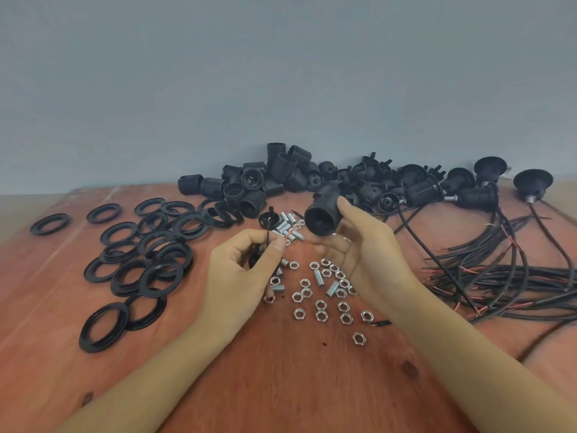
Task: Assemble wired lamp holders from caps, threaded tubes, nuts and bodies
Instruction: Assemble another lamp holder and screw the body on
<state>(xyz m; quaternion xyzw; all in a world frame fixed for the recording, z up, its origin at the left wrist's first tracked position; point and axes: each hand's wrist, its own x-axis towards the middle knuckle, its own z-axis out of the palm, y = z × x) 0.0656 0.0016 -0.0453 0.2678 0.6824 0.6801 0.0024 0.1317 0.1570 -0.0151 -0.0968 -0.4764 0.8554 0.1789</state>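
Note:
My right hand (359,245) holds a black lamp holder body (323,215) above the table, its open end facing me. My left hand (243,264) pinches a thin black wire with a red strand (288,235) between thumb and forefinger, and a small black part (254,259) sits half hidden in its palm. Silver hex nuts (321,304) and short threaded tubes (332,289) lie scattered below both hands. More tubes (287,221) lie just beyond my left fingers.
Black threaded rings (150,264) cover the left of the wooden table (281,385). Black bodies (265,179) and caps (368,176) are piled along the back wall. Wired assembled holders (477,195) and a bundle of black cables (515,270) lie at right.

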